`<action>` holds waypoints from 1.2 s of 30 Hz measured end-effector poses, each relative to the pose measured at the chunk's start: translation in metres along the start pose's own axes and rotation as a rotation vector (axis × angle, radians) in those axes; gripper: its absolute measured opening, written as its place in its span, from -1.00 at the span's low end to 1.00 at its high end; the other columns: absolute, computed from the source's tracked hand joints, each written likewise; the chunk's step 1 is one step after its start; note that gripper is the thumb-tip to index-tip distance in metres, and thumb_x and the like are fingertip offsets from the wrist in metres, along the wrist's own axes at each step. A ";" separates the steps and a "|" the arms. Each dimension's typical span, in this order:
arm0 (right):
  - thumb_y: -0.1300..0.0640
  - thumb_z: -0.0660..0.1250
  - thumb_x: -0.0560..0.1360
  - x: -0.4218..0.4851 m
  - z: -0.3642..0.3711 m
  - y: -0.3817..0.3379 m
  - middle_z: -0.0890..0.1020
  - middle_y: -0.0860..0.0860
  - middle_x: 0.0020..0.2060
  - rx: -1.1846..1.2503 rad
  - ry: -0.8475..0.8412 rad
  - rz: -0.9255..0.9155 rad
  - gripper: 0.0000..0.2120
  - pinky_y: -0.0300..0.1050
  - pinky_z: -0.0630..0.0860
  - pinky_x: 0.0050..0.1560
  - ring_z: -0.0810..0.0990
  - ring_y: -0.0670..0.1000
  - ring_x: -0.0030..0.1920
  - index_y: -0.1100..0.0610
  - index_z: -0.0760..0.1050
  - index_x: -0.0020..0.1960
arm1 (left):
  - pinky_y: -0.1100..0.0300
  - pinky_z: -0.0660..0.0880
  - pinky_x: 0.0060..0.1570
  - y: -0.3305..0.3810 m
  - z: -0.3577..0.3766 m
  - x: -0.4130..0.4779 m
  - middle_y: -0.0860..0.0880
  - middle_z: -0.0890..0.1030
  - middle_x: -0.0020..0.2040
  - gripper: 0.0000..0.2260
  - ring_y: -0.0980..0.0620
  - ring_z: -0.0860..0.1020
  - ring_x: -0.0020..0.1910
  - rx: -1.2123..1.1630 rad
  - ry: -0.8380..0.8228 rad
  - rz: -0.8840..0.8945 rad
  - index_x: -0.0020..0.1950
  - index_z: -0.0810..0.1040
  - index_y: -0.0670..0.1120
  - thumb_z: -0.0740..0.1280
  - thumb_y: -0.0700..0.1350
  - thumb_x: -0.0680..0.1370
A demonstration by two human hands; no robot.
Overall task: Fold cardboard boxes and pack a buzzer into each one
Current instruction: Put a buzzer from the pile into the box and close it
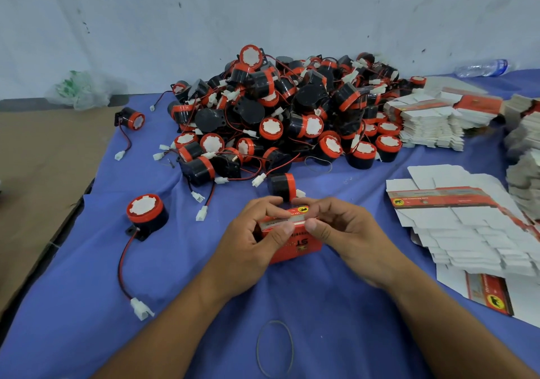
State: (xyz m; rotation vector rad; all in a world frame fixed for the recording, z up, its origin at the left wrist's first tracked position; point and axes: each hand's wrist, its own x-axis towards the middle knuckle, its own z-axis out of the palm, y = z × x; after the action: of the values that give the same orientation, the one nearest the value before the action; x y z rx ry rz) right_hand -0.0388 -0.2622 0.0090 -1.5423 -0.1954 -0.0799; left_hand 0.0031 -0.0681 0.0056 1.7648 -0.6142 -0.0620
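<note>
Pinched between left grip (254,240) and right grip (349,229), over the blue cloth-covered worktop (175,261): small red printed cardboard box (295,247). Both grips curled round it, thumbs pressed side by side on the near top edge, fingertips hooked over the far edge. Resting on the cloth or raised: cannot tell.

Just beyond the grips, lying on its side: black cylindrical plastic buzzer with a red rim (282,186). Farther beyond: large heap of black-and-red buzzers (292,110), tangled with red-and-black wires and white plugs.

Left of the left grip, face up: lone black-and-red buzzer (146,212), wire trailing nearer.

Right of the right grip, fanned flat: white-and-red unfolded box blanks (467,229).

Nearer than both grips: thin grey rubber band (258,349).
</note>
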 end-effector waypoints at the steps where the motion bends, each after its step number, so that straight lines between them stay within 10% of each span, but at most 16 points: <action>1: 0.17 0.38 0.49 0.000 0.000 0.001 0.65 0.11 0.21 -0.008 0.011 -0.003 -0.80 0.15 0.55 0.26 0.62 0.19 0.22 0.31 0.56 0.02 | 0.06 0.55 0.14 0.000 0.000 0.000 0.10 0.56 0.22 -0.81 0.09 0.56 0.20 -0.017 -0.007 0.002 0.08 0.62 -0.03 0.35 0.00 0.52; 7: 0.13 0.40 0.46 0.001 0.007 0.005 0.66 0.00 0.17 -0.087 0.079 -0.099 -0.88 -0.05 0.60 0.14 0.62 0.01 0.23 -0.07 0.64 -0.18 | 0.27 0.51 0.06 0.003 0.003 0.003 0.08 0.61 0.10 -0.85 0.14 0.59 0.09 0.056 0.028 0.071 0.03 0.62 -0.05 0.31 -0.05 0.54; 15: 0.22 0.37 0.47 -0.002 0.001 0.003 0.65 0.08 0.22 0.086 0.012 -0.005 -0.79 -0.01 0.57 0.24 0.62 0.09 0.24 0.31 0.50 0.05 | 0.12 0.59 0.01 0.001 0.001 0.000 0.06 0.60 0.11 -0.89 -0.01 0.59 0.10 -0.018 -0.008 0.043 0.06 0.57 0.04 0.29 -0.03 0.58; 36: 0.19 0.37 0.52 0.004 0.010 0.007 0.73 0.09 0.03 0.018 0.140 0.062 -0.80 -0.14 0.61 0.09 0.68 0.07 0.11 0.18 0.66 0.11 | 0.23 0.56 0.03 -0.005 -0.010 0.004 0.00 0.69 0.06 -0.83 0.03 0.65 0.06 -0.165 -0.006 -0.106 0.13 0.65 -0.01 0.36 -0.06 0.57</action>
State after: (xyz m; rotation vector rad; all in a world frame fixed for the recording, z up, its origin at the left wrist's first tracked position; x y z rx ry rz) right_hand -0.0339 -0.2520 0.0028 -1.5176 -0.0369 -0.1359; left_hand 0.0118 -0.0603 0.0054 1.6366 -0.5049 -0.1860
